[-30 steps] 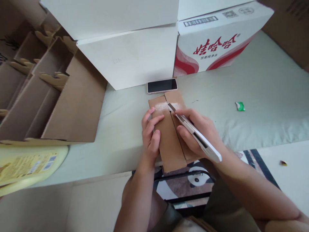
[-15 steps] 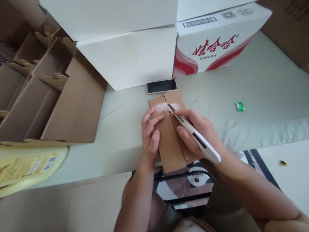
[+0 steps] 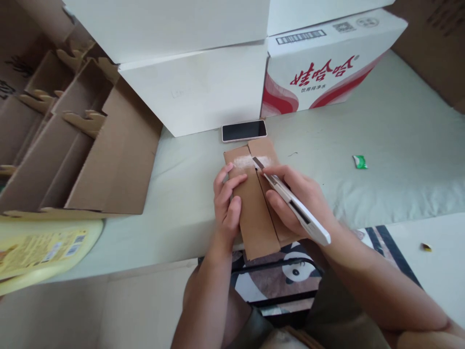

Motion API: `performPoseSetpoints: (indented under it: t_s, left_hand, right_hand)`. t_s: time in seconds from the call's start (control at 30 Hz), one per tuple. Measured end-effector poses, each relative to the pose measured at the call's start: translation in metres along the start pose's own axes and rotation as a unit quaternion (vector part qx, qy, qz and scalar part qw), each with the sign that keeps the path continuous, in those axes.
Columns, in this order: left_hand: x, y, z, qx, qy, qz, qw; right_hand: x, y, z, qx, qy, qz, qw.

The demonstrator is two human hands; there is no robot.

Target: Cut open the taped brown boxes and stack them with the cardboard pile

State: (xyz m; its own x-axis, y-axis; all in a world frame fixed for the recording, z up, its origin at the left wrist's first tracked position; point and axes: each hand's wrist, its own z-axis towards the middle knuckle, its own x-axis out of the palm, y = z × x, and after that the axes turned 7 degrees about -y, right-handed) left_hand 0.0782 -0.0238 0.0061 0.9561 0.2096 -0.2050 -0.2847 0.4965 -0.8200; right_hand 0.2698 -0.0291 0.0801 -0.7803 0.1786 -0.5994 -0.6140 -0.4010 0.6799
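Note:
A small brown cardboard box (image 3: 256, 213) lies in front of me, with a dark seam along its top and a whitish scuffed strip across its far end. My left hand (image 3: 228, 198) grips its left side, fingers bent over the top. In my right hand (image 3: 298, 194) is a white utility knife (image 3: 296, 203), its blade out. The blade's tip rests at or just above the whitish strip beside the seam; contact is hard to make out. My right fingers also lie close over the box's right flap, partly hiding it.
Behind the box lies a phone (image 3: 244, 131), near large white cartons (image 3: 196, 92) and a red-and-white carton (image 3: 323, 77). A divided cardboard box (image 3: 119, 155) stands left, above a yellow package (image 3: 47, 249). A green wrapper (image 3: 360, 162) lies right on the pale cloth (image 3: 312, 131).
The view has shifted very slightly. Both hands, the knife and the small box keep almost the same positions.

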Motion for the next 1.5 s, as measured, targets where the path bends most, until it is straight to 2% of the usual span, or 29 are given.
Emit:
performPoseSetpoints:
  t_s: [0.43, 0.73, 0.9, 1.5]
  left_hand:
    - [0.0, -0.0023, 0.0004, -0.007, 0.001, 0.02, 1.0]
    - [-0.0006, -0.0025, 0.0009, -0.009, 0.002, 0.013, 1.0]
    - [-0.0004, 0.0, 0.0015, -0.003, -0.001, -0.009, 1.0]
    - [-0.0034, 0.0034, 0.0012, -0.014, 0.016, 0.027, 0.999]
  right_hand:
    - [-0.0006, 0.0002, 0.0004, 0.005, 0.004, -0.003, 1.0]
    - [-0.0008, 0.0014, -0.0007, -0.018, -0.025, -0.011, 0.999]
    - [-0.0021, 0.001, -0.0012, -0.013, -0.012, -0.007, 1.0]
    - [0.0059, 0.0084, 0.0013, -0.026, 0.006, -0.1, 0.995]
